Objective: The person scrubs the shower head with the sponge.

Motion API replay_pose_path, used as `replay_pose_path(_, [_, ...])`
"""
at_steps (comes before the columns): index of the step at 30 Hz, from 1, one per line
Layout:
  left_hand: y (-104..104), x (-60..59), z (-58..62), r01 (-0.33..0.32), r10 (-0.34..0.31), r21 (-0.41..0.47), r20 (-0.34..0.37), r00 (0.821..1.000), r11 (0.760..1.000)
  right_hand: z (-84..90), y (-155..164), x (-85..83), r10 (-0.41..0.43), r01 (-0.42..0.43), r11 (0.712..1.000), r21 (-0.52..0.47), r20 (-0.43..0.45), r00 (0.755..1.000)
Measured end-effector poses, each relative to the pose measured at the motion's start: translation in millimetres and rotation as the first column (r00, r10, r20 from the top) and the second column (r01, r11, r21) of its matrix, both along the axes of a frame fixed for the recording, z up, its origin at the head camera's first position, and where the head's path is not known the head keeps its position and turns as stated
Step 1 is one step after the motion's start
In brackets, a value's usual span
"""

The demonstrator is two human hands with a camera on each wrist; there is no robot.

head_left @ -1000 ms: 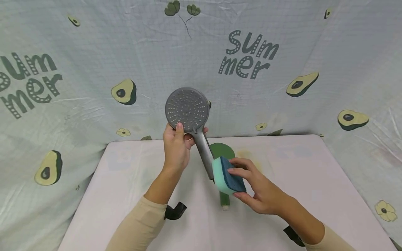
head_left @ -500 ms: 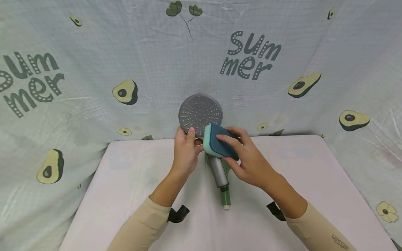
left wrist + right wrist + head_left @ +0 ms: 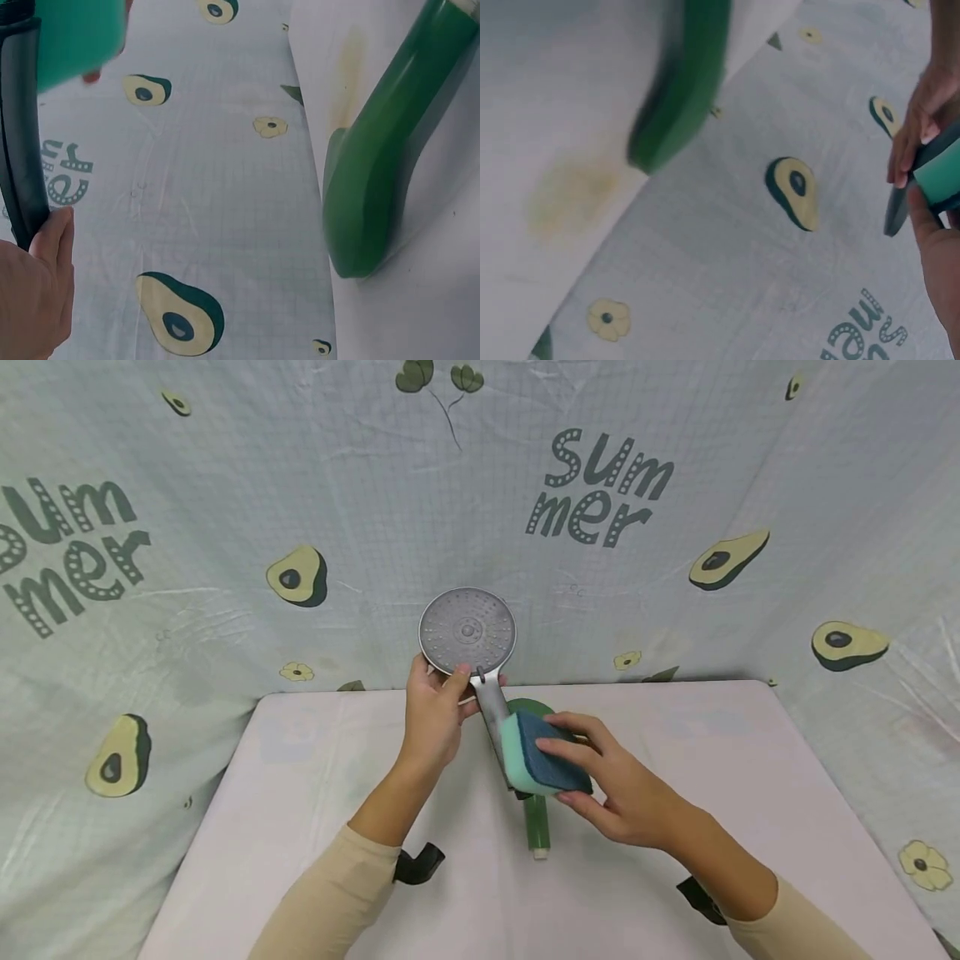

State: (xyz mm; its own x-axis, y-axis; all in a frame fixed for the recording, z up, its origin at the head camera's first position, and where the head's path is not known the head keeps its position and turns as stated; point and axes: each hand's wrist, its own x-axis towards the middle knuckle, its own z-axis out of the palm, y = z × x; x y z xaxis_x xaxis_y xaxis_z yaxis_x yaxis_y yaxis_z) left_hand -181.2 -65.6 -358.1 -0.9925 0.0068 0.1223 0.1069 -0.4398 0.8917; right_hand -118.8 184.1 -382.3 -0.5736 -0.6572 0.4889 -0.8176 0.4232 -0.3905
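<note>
In the head view my left hand (image 3: 433, 717) holds a grey shower head (image 3: 468, 628) just below its round face, the thumb at the lower rim. The nozzle face is turned toward me, and the handle slants down to the right. My right hand (image 3: 626, 787) pinches a sponge (image 3: 517, 758), its mint foam side against the lower handle and its dark blue scouring side toward the fingers. The left wrist view shows the dark back of the handle and a green corner of the sponge. Fingers behind the shower head are partly hidden.
A green object with a round head, a long handle and a pale end (image 3: 537, 827) lies on the white table (image 3: 360, 777) under the sponge. Behind the table hangs a pale cloth (image 3: 375, 485) printed with avocados and lettering. Black straps (image 3: 420, 863) hang at both wrists.
The sponge first went up to the neck of the shower head, then came back down along the handle. The shower head shifted right, then slightly left, and its face tilted.
</note>
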Motion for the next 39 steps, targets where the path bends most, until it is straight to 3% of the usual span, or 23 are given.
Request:
replay_pose_path(3, [-3.0, -2.6, 0.6, -0.034, 0.034, 0.013, -0.023, 0.999, 0.999, -7.2, 9.0, 8.3, 0.008, -0.007, 1.000, 0.012, -0.078, 0.997])
replay_pose_path(6, [-4.2, -4.6, 0.9, -0.057, 0.058, 0.006, -0.020, 0.998, 0.998, -6.6, 11.6, 10.5, 0.007, 0.001, 0.999, 0.035, -0.211, 0.977])
replay_pose_path(12, [-5.4, -8.8, -2.7, -0.121, 0.119, -0.077, -0.024, 0.993, 0.990, 7.7, -10.8, 14.7, 0.037, 0.057, 0.979, 0.193, -0.452, 0.891])
replay_pose_path(17, [-5.9, -6.6, -6.9, -0.181, 0.169, -0.176, -0.083, 0.982, 0.968, 5.8, -39.6, 25.8, 0.080, 0.141, 0.927, 0.347, -0.552, 0.830])
replay_pose_path(20, [-5.5, -5.4, -7.1, -0.198, 0.175, -0.195, -0.128, 0.976, 0.961, 0.9, -53.0, 31.0, 0.088, 0.197, 0.902, 0.385, -0.609, 0.789])
replay_pose_path(21, [-5.6, -5.2, -7.1, -0.197, 0.172, -0.193, -0.135, 0.976, 0.961, -0.1, -55.4, 32.3, 0.085, 0.205, 0.898, 0.389, -0.611, 0.787])
replay_pose_path(24, [-6.3, -3.7, -6.0, -0.179, 0.159, -0.171, -0.125, 0.979, 0.969, -1.1, -54.5, 34.3, 0.061, 0.190, 0.911, 0.366, -0.576, 0.815])
replay_pose_path(28, [-8.8, -3.0, -2.1, -0.141, 0.135, -0.095, -0.076, 0.988, 0.985, -1.8, -37.9, 29.3, -0.002, 0.115, 0.960, 0.257, -0.401, 0.916])
replay_pose_path(31, [-10.5, -2.9, -0.1, -0.119, 0.117, -0.040, -0.056, 0.992, 0.992, -9.5, -23.2, 22.8, -0.032, 0.061, 0.989, 0.137, -0.202, 0.979])
replay_pose_path(33, [-10.7, -2.0, 0.8, -0.100, 0.100, -0.011, -0.048, 0.994, 0.995, -17.0, -13.8, 18.9, -0.031, 0.036, 0.998, 0.060, -0.074, 0.997])
replay_pose_path(35, [-11.1, -1.5, 0.7, -0.089, 0.090, 0.008, -0.047, 0.995, 0.996, -22.7, -6.2, 14.9, -0.020, 0.020, 1.000, -0.005, 0.025, 0.999])
replay_pose_path(39, [-9.2, -0.5, 0.6, -0.087, 0.089, 0.025, -0.077, 0.993, 0.996, -25.5, 4.2, 12.1, -0.034, 0.039, 0.998, -0.044, 0.106, 0.994])
